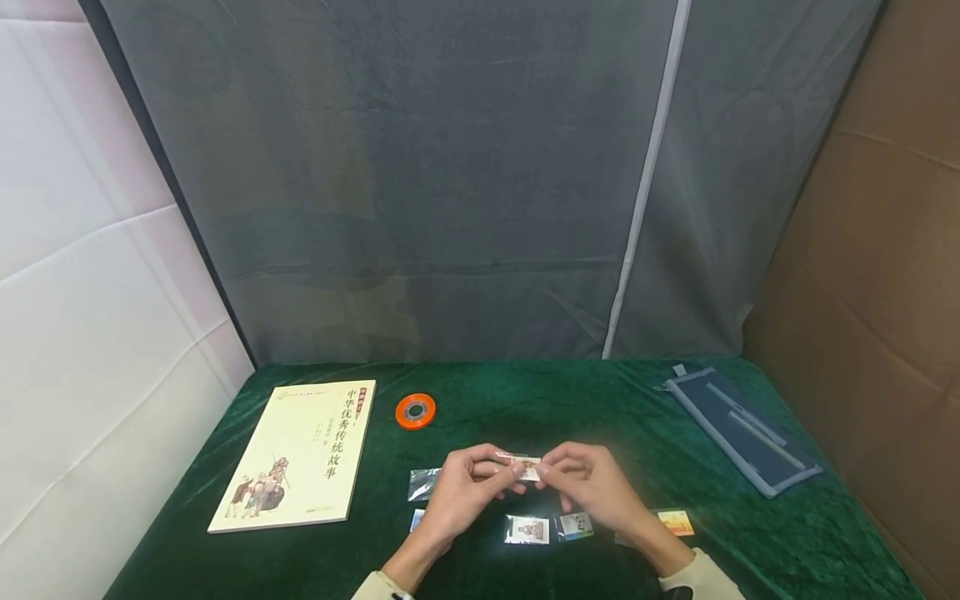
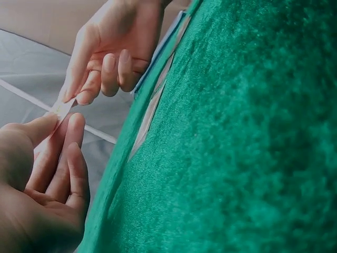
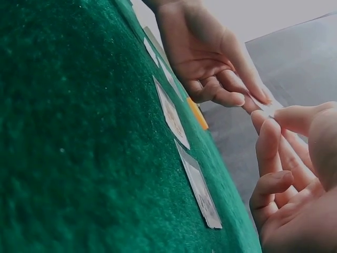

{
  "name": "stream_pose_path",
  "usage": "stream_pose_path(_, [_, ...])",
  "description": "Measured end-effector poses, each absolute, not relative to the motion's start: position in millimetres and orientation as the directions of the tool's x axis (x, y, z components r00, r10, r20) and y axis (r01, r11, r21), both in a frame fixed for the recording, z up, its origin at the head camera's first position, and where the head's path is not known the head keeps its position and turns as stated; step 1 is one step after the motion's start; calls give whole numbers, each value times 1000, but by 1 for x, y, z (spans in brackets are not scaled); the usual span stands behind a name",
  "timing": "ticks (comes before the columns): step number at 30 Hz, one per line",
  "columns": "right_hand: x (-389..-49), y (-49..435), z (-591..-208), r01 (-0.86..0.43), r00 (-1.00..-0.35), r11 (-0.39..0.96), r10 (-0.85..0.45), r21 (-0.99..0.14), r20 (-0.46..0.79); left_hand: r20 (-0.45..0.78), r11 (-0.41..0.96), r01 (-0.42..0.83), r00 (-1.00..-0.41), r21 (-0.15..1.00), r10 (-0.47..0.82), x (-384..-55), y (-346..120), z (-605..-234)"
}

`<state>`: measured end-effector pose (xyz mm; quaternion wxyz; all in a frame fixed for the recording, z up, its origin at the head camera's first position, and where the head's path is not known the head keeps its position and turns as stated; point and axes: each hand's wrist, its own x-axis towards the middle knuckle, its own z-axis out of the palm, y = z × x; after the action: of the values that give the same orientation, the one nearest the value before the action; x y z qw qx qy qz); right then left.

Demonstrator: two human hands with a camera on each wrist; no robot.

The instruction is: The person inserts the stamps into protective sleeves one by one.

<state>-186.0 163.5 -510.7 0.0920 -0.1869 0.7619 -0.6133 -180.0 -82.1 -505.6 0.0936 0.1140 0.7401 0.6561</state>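
Above the green cloth, both hands hold a small stamp-like picture card (image 1: 528,469) between them, with what looks like a clear sleeve about it. The left hand (image 1: 461,497) pinches its left end between thumb and fingers. At the other end, the right hand (image 1: 598,490) grips it with thumb and index finger; its other fingers are bent. Below the hands lie a card with a grey seated figure (image 1: 527,530) and a card with dark markings (image 1: 576,526), both in clear sleeves. An orange-yellow card (image 1: 677,523) lies by the right wrist, and a bluish card (image 1: 417,518) is partly hidden by the left hand.
A clear plastic sleeve (image 1: 422,484) lies left of the left hand. Farther back is an orange tape roll (image 1: 426,412). A cream book (image 1: 300,458) lies at the left, a grey-blue zip pouch (image 1: 742,429) at the right. Grey curtain (image 1: 450,183) stands behind the table.
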Motion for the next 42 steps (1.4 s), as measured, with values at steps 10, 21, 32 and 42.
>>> stream_pose_path(10, [-184,160,-511,-207,-898,159,-423,-965,124,6,96,37,-953,995,304,-178,-80,-506])
stream_pose_path(21, [-184,160,-512,-177,-902,165,-423,-970,93,16,108,52,-949,993,314,-175,-77,-504])
stream_pose_path(32, [-184,161,-512,-175,-893,169,-442,-970,84,17,117,58,-946,991,324,-176,-77,-506])
stream_pose_path(42, [-184,161,-509,-176,-914,227,-399,-958,74,42,151,108,-923,983,383,-174,-75,-507])
